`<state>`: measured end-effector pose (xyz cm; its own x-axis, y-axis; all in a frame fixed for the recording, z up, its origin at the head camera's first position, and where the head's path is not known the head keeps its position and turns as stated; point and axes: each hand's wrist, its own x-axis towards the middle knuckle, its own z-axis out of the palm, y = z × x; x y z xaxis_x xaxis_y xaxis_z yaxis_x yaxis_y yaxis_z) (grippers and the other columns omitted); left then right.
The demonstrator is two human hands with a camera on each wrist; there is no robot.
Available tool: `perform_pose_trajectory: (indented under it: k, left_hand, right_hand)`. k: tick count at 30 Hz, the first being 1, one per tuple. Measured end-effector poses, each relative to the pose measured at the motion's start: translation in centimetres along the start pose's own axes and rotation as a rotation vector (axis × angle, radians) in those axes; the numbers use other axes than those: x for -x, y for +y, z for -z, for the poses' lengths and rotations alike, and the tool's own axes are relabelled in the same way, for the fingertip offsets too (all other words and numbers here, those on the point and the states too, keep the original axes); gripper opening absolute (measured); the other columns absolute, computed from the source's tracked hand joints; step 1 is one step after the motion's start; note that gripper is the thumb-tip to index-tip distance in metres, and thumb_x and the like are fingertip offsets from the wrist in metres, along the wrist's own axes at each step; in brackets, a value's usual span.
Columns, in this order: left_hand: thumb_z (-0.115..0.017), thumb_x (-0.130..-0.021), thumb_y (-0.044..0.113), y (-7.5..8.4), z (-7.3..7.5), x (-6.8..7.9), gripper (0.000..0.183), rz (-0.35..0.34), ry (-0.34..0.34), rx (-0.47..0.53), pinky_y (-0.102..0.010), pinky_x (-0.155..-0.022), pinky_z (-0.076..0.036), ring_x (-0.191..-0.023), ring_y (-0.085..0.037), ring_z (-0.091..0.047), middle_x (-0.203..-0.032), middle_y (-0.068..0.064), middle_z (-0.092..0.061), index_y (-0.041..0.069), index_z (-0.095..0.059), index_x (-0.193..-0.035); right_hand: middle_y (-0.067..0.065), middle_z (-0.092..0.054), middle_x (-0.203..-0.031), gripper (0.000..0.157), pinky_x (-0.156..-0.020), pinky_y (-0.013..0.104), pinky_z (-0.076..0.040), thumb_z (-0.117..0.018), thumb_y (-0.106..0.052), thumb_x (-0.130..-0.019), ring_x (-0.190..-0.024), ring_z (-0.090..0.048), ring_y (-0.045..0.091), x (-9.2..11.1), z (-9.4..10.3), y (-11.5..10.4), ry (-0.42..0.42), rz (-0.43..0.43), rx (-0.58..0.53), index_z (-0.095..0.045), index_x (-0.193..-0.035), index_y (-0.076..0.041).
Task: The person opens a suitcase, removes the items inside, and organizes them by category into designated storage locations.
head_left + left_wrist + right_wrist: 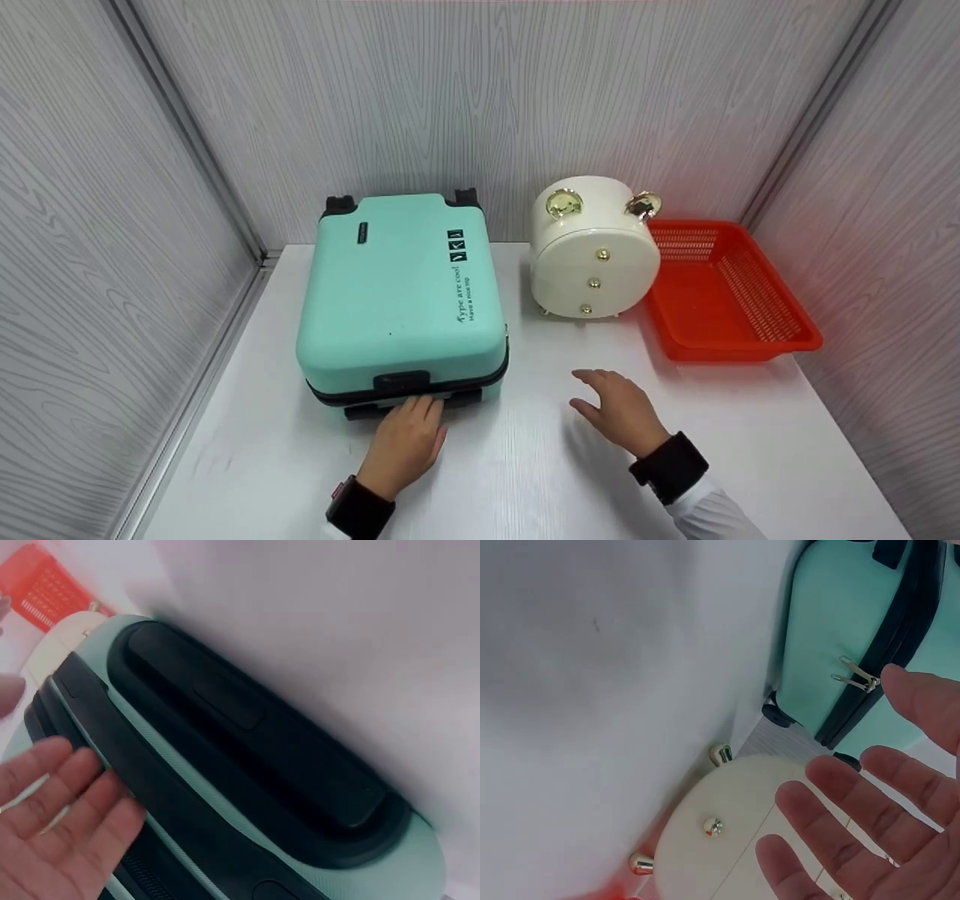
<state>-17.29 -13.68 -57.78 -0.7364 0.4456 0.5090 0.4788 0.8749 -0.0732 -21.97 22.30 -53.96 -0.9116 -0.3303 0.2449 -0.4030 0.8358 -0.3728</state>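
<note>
A mint-green hard-shell suitcase lies flat on the table, its wheels toward the back wall. At its near side is my left hand, palm facing the case. In the left wrist view, the slightly bent fingers of that hand reach the black trim and do not wrap round it. My right hand is held over the table, right of the suitcase, with fingers spread and nothing in it. Two metal zipper pulls on the suitcase's side appear beyond the right thumb in the right wrist view.
A cream round case with gold ears and gold knobs stands right of the suitcase. Beside it sits a red plastic basket, near the right wall. Grey wood-patterned panels enclose the white table at the back and sides.
</note>
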Motion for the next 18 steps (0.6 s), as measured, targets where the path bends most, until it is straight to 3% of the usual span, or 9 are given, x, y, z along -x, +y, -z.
perform_pose_trajectory:
  k: [10,13,18]
  left_hand:
    - [-0.087,-0.092,0.018,-0.6,-1.0,0.1,0.025,0.052,0.059,-0.060,-0.041,-0.073,-0.064,-0.087,-0.028,-0.075,-0.097,-0.013,-0.076,0.001,-0.077,-0.107]
    - [-0.087,-0.092,0.018,-0.6,-1.2,-0.1,0.026,0.065,0.034,-0.046,-0.042,-0.075,-0.064,-0.088,-0.029,-0.075,-0.099,-0.014,-0.076,0.000,-0.076,-0.108]
    - [-0.082,-0.097,0.018,-0.2,-0.9,-0.3,0.029,0.097,-0.073,-0.003,-0.046,-0.082,-0.063,-0.095,-0.032,-0.075,-0.106,-0.018,-0.075,-0.004,-0.073,-0.114]
  right_hand:
    - [0.020,-0.080,-0.115,0.027,-0.096,0.057,-0.060,-0.078,-0.010,-0.099,-0.106,-0.077,0.036,-4.0,-2.1,-0.9,-0.029,0.029,-0.254,-0.076,-0.125,0.000]
    - [0.021,-0.080,-0.115,0.024,-0.095,0.057,-0.060,-0.074,-0.008,-0.101,-0.105,-0.077,0.035,-5.5,-2.8,-0.9,-0.043,0.061,-0.313,-0.076,-0.123,0.002]
    - [0.021,-0.080,-0.113,0.022,-0.094,0.053,-0.062,-0.069,-0.005,-0.104,-0.104,-0.077,0.034,-7.7,-4.0,-0.9,-0.055,0.089,-0.410,-0.075,-0.123,0.005]
